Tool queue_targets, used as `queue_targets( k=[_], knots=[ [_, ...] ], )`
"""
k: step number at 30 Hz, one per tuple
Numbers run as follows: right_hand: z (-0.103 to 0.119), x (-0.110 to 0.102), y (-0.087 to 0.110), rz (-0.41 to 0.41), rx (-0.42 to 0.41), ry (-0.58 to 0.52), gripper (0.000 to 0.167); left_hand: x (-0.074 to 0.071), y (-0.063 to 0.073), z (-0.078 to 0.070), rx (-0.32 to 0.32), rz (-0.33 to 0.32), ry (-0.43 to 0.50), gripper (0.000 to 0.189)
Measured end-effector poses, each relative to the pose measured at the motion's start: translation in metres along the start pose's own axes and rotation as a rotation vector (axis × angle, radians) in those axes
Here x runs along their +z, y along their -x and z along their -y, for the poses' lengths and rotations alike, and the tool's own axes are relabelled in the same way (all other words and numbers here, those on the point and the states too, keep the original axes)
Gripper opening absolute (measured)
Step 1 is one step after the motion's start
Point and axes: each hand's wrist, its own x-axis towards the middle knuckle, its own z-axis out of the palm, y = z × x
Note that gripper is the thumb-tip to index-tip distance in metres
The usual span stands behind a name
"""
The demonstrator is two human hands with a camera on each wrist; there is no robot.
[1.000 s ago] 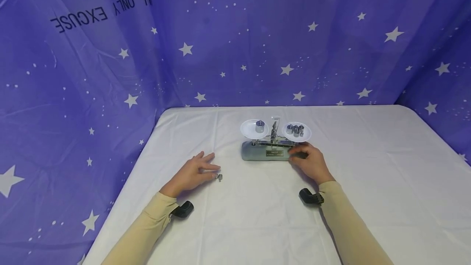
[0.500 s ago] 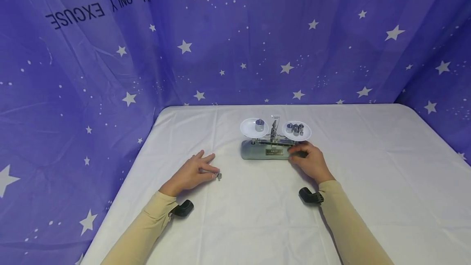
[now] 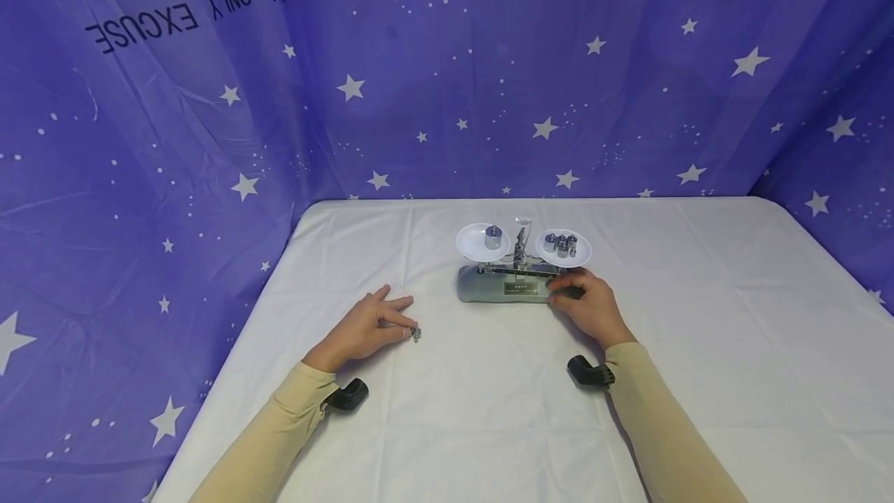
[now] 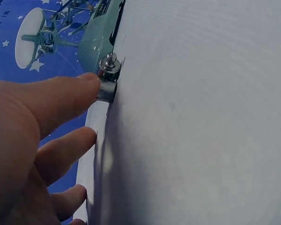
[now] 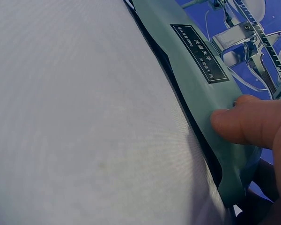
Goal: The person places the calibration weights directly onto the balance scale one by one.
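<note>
On the white table stands a green-based pan balance [image 3: 489, 287]. My right hand [image 3: 590, 307] grips the right end of its base, thumb on the front face; its other fingers are partly hidden behind the base in the right wrist view. My left hand [image 3: 363, 326] lies to the left of the balance. Its thumb and index fingertips meet at the top of a small metal weight [image 4: 107, 90], and the other fingers are spread. Touching or close beside that weight is another small knobbed weight [image 4: 110, 63]. The fingertips hide the first weight's top.
A larger metal weight [image 3: 493, 237] sits on the balance's left pan [image 3: 469, 245]. Several smaller weights [image 3: 562, 245] are grouped on the right pan [image 3: 583, 256]. White cloth [image 3: 475, 410] covers the table, and a purple star-print curtain [image 3: 447, 99] surrounds its back and sides.
My left index finger has come down closer to the thumb at the small weight. My right hand keeps its hold on the balance base. The head view has shifted slightly.
</note>
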Motion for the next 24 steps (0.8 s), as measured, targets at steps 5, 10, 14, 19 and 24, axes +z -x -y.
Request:
queue_targets(
  k=[5, 10, 14, 19, 24],
  knots=[
    [0.000, -0.001, -0.001, 0.007, 0.012, -0.001, 0.020, 0.002, -0.002, 0.001, 0.021, -0.070, -0.004, 0.018],
    [0.001, -0.001, 0.000, 0.006, 0.010, -0.010, 0.020, 0.003, -0.003, -0.002, 0.030, -0.118, 0.010, 0.018],
    [0.001, -0.001, 0.000, 0.001, 0.008, -0.018, 0.019, 0.003, -0.005, -0.003, 0.036, -0.145, 0.019, 0.019],
    [0.000, -0.001, 0.000, 0.000, 0.009, -0.015, 0.019, 0.002, -0.007, -0.006, 0.027, -0.168, 0.014, 0.018],
    [0.000, -0.001, 0.000, 0.003, 0.011, -0.020, 0.020, 0.000, -0.011, -0.011, -0.009, -0.189, 0.060, 0.019]
  ],
)
